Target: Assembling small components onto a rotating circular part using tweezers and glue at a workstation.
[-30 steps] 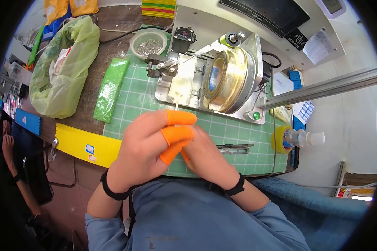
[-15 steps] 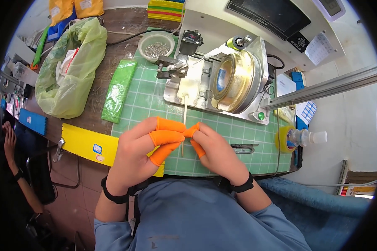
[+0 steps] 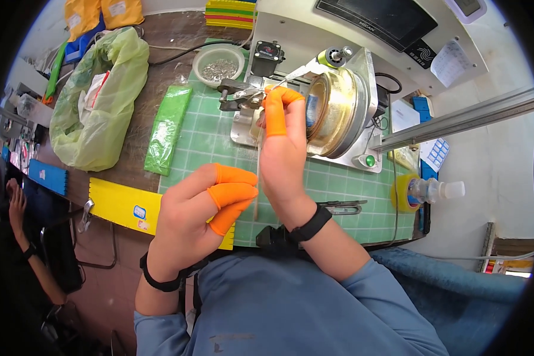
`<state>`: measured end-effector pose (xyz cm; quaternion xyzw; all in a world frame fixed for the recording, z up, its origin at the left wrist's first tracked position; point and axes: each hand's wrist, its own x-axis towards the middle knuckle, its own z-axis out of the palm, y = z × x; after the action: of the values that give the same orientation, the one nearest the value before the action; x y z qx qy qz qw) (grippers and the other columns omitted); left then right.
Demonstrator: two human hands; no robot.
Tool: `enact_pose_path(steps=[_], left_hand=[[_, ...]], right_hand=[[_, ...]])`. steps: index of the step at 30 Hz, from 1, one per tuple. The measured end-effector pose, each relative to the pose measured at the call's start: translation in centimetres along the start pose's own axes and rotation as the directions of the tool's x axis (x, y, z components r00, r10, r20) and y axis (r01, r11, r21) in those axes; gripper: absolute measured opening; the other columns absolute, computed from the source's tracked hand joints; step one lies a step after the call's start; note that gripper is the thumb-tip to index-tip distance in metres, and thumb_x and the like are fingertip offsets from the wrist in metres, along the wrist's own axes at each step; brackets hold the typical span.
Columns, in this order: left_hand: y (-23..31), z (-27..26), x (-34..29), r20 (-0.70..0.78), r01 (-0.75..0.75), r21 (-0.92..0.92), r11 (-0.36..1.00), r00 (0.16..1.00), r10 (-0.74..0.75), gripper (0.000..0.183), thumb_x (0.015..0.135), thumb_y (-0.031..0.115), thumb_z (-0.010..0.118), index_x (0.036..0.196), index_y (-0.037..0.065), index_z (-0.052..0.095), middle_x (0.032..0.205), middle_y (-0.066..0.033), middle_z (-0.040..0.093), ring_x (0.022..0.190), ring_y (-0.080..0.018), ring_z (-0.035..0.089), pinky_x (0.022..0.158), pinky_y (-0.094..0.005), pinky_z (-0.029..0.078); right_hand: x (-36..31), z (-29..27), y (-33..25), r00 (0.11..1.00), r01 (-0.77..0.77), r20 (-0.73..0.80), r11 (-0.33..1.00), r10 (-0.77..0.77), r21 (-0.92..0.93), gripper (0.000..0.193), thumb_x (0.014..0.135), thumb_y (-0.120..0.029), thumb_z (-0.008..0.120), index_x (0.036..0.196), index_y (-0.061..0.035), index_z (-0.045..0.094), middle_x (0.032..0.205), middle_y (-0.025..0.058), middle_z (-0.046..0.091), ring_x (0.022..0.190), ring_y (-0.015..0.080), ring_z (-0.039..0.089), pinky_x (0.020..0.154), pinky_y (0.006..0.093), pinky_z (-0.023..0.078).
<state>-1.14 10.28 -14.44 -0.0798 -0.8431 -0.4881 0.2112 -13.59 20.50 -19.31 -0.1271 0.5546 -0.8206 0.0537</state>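
Observation:
Orange finger covers sit on the fingertips of both hands. My left hand [image 3: 190,207] is closed in a pinch above the green gridded mat, its fingertips beside a thin pale rod [image 3: 256,204]. What it holds, if anything, is too small to make out. My right hand [image 3: 283,151] reaches forward to the bench machine, thumb and fingers closed together next to the black and metal clamp [image 3: 240,95]. Its fingertips hide whatever is between them. Right of that hand stands the machine's round, brass-coloured drum [image 3: 338,115], with a black and green roller [image 3: 332,57] above it.
A bowl of small metal pieces [image 3: 219,68] stands behind the green packet [image 3: 168,130]. Tweezers [image 3: 344,207] lie right of my right wrist. Farther right is a clear bottle [image 3: 436,191] by a yellow tape roll [image 3: 402,193]. A plastic bag [image 3: 101,101] sits left.
My right hand has left the spot beside my left fingertips and moved forward to the clamp on the machine. My left hand stays nearly in place, still pinched.

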Motion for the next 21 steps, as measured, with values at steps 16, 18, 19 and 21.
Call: enact_pose_path(steps=[16,18,19,21], left_hand=[[4.5,-9.0,3.1,0.735,-0.137,-0.055,0.989,0.665,0.133,0.036,0.078,0.029,0.086,0.106,0.009,0.078,0.101,-0.0077,0.077,0.078,-0.0237,0.071,0.061,-0.0349,0.049],[5.4,-10.2,5.0,0.648,-0.191,0.082,0.978,0.756,0.094,0.044,0.072,0.032,0.088,0.106,0.007,0.078,0.1,-0.0094,0.077,0.077,-0.0243,0.072,0.064,-0.0346,0.051],[5.1,-9.0,4.8,0.395,-0.231,0.274,0.933,0.912,0.11,0.041,0.072,0.024,0.088,0.107,0.007,0.077,0.1,-0.0104,0.077,0.08,-0.0274,0.073,0.068,-0.0343,0.053],[1.5,-6.4,8.5,0.221,-0.227,0.525,0.82,0.967,0.126,0.047,0.075,0.008,0.084,0.12,0.007,0.072,0.118,-0.0153,0.072,0.103,-0.0331,0.071,0.083,-0.0382,0.055]], right_hand=[[-0.2,0.7,-0.1,0.999,0.046,0.02,0.997,-0.045,-0.056,0.005,0.111,-0.011,0.047,0.112,-0.0069,0.049,0.108,0.0018,0.048,0.1,0.0108,0.045,0.097,0.0261,0.038],[-0.1,0.5,0.0,0.999,0.045,0.026,0.998,-0.044,-0.039,0.004,0.111,-0.011,0.047,0.113,-0.0069,0.048,0.107,0.0019,0.048,0.099,0.0111,0.044,0.096,0.0261,0.038],[0.0,0.5,0.0,0.999,0.047,0.026,0.998,-0.046,-0.039,0.004,0.111,-0.011,0.047,0.113,-0.0069,0.048,0.107,0.0019,0.048,0.099,0.0111,0.044,0.096,0.0261,0.038],[0.7,-0.7,0.7,0.999,0.047,-0.021,0.996,-0.048,-0.072,0.004,0.111,-0.01,0.047,0.114,-0.0071,0.048,0.107,0.0019,0.048,0.098,0.0108,0.044,0.096,0.0261,0.038]])
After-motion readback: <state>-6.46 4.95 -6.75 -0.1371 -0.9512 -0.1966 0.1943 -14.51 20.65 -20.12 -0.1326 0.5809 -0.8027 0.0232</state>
